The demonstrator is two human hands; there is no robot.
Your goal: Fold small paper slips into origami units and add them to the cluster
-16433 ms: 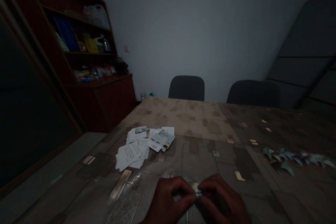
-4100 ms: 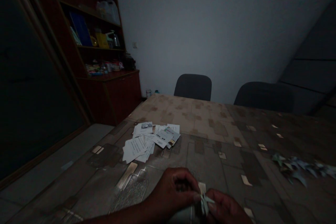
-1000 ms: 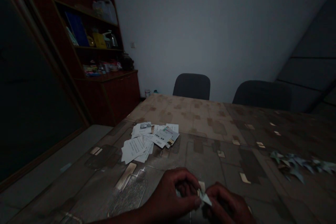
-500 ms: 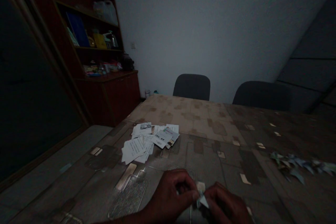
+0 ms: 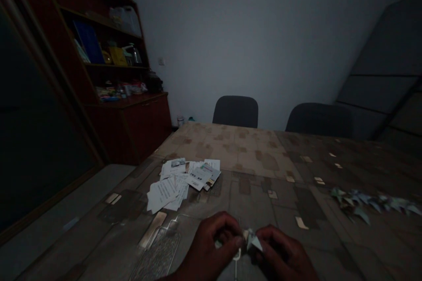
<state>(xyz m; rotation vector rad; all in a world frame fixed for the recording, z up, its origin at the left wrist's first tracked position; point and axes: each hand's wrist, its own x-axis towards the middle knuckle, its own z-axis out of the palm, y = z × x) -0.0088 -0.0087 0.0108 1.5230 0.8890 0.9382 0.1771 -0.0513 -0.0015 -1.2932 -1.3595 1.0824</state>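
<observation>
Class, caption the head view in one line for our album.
Left hand and right hand around a folded paper, cards farther back on the table.

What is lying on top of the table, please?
A loose pile of printed cards and a row of folded paper pieces lie on the patterned table. Between the hands is another small folded paper. What lies under the cards is covered.
</observation>
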